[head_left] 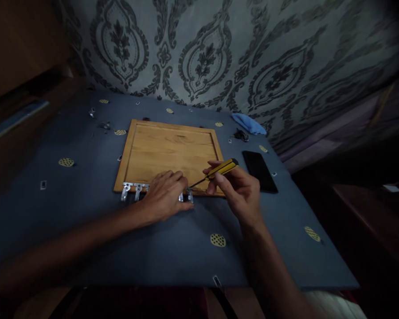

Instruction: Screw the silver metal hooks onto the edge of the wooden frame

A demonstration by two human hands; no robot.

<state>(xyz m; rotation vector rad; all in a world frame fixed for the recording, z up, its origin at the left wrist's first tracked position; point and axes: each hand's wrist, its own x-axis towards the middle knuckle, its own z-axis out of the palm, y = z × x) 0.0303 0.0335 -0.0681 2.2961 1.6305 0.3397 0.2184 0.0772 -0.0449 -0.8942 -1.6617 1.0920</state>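
Note:
A framed wooden board (169, 150) lies flat on a blue-grey table (86, 221). A metal strip of hooks (133, 189) runs along the board's near edge. My left hand (164, 195) lies palm down over the strip's right part, fingers together, pressing it to the board. My right hand (236, 188) pinches a screwdriver with a yellow and black handle (222, 168). Its thin shaft slants down to the left, and its tip meets the strip's right end beside my left fingertips.
A black phone (259, 170) lies right of the board. A blue cloth (249, 124) and small dark hardware (241, 135) sit at the back right. Round perforated yellow discs (217, 239) and small metal bits dot the table. Patterned wallpaper rises behind; the table's right edge drops off.

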